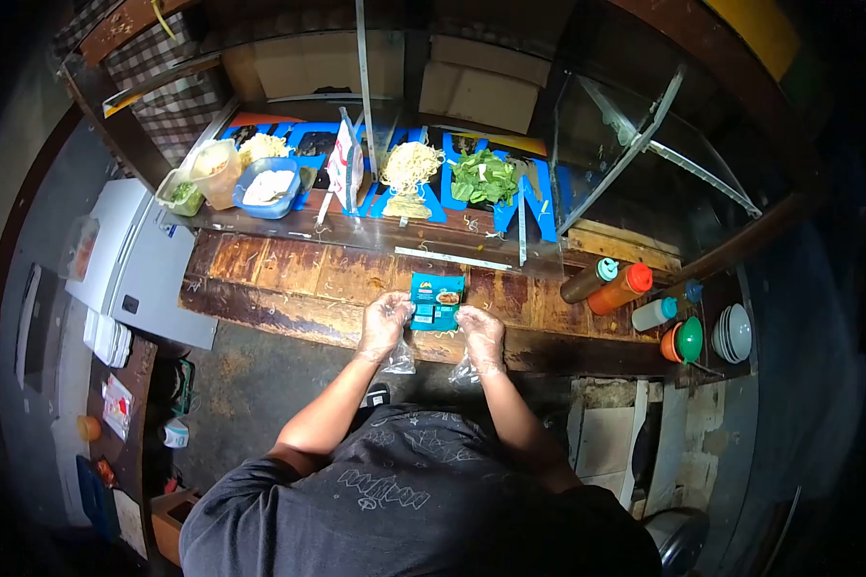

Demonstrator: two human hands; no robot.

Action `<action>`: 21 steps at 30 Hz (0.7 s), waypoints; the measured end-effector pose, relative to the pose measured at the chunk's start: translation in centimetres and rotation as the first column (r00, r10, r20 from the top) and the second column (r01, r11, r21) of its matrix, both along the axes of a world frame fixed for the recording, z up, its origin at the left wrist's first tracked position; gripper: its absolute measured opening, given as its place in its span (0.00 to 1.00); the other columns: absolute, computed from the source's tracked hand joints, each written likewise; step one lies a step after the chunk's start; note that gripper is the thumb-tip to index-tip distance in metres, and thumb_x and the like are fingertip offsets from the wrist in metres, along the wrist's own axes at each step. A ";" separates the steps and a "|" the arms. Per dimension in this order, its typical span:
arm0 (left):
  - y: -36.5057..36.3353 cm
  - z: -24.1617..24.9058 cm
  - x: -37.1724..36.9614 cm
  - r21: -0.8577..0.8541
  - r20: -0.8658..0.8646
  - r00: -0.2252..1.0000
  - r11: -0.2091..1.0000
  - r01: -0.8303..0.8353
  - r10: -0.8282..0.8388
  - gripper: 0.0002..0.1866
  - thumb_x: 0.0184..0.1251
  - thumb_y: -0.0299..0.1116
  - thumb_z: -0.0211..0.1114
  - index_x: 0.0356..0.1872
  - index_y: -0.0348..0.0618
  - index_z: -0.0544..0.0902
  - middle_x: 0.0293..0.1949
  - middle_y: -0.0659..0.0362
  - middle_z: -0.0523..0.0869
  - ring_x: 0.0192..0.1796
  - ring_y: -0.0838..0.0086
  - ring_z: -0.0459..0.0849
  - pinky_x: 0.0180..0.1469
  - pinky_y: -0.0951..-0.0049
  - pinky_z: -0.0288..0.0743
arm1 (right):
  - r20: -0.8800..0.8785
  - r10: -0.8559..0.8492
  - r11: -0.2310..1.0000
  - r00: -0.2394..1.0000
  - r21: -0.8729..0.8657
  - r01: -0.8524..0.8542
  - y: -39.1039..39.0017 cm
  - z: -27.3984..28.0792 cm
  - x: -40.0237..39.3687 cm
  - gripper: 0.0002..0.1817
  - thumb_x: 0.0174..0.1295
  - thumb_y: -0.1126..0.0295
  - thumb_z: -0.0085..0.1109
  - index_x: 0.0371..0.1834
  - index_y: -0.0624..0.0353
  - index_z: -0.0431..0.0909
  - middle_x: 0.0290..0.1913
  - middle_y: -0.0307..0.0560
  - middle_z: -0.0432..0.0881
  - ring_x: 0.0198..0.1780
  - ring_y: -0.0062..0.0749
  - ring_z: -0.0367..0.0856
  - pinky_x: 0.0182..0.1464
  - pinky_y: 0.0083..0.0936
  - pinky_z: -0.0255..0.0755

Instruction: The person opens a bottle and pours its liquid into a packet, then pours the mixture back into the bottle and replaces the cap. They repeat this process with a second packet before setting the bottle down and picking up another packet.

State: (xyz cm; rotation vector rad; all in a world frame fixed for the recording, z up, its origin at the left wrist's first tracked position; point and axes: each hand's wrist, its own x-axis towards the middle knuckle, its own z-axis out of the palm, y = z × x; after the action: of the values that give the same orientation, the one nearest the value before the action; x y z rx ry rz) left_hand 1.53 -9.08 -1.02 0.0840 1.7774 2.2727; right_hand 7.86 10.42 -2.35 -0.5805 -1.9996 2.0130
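A teal food packet with a picture of a dish on its front is held upright over the wooden counter. My left hand, in a thin clear plastic glove, pinches its left edge. On the opposite edge, the fingers of my right hand, gloved the same way, are closed. The packet looks sealed, though its back is hidden from me. Loose glove plastic hangs below both wrists. Beyond the packet, a white strip lies along the counter.
On the shelf behind are noodles, leafy greens, a blue tub with white contents and a white bag. At right stand a red sauce bottle, other squeeze bottles and stacked bowls. A white freezer is left.
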 end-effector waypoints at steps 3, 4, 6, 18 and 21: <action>-0.4 1.0 1.4 -0.019 -0.002 0.998 0.997 -0.070 0.070 0.10 0.70 0.26 0.66 0.48 0.33 0.83 0.38 0.62 0.86 0.37 0.82 0.81 0.42 0.79 0.76 | -0.005 0.088 0.996 0.996 -0.006 -0.088 -0.3 2.1 0.5 0.10 0.62 0.77 0.69 0.45 0.69 0.86 0.40 0.43 0.88 0.40 0.21 0.83 0.46 0.20 0.77; -0.5 0.9 1.7 -0.018 0.005 0.994 0.993 -0.113 0.113 0.11 0.70 0.26 0.66 0.49 0.33 0.83 0.38 0.62 0.86 0.36 0.83 0.80 0.40 0.80 0.75 | -0.044 0.115 0.993 0.992 0.041 -0.113 -0.2 1.6 0.4 0.10 0.62 0.77 0.69 0.45 0.69 0.86 0.40 0.43 0.88 0.40 0.21 0.83 0.46 0.19 0.76; -0.9 1.2 2.5 -0.026 -0.002 0.983 0.982 -0.186 0.186 0.11 0.70 0.26 0.67 0.49 0.33 0.83 0.37 0.63 0.85 0.36 0.83 0.79 0.40 0.80 0.75 | -0.082 0.176 0.982 0.981 0.081 -0.169 -0.5 1.0 -0.1 0.10 0.62 0.78 0.68 0.45 0.69 0.86 0.40 0.43 0.88 0.41 0.21 0.83 0.47 0.19 0.76; -6.9 3.0 5.2 -0.091 -0.182 0.834 0.836 -0.541 0.520 0.11 0.66 0.25 0.69 0.48 0.34 0.84 0.39 0.61 0.86 0.40 0.80 0.82 0.47 0.78 0.77 | -0.108 0.423 0.898 0.900 0.178 -0.402 -6.7 5.5 -2.7 0.11 0.62 0.74 0.68 0.46 0.67 0.86 0.39 0.43 0.88 0.41 0.22 0.83 0.47 0.20 0.76; -9.3 3.4 5.7 -0.069 -0.221 0.802 0.811 -0.580 0.555 0.11 0.66 0.25 0.69 0.48 0.34 0.84 0.39 0.61 0.86 0.40 0.80 0.82 0.46 0.78 0.77 | -0.099 0.464 0.878 0.880 0.185 -0.441 -9.0 6.3 -3.2 0.11 0.62 0.74 0.69 0.45 0.68 0.86 0.40 0.44 0.88 0.41 0.22 0.83 0.47 0.20 0.76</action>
State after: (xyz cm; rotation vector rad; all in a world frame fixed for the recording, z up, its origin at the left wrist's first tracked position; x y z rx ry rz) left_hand 7.26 -18.34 2.39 -0.3165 2.3016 2.5957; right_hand 4.67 1.38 3.98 0.0819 -2.3393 2.0327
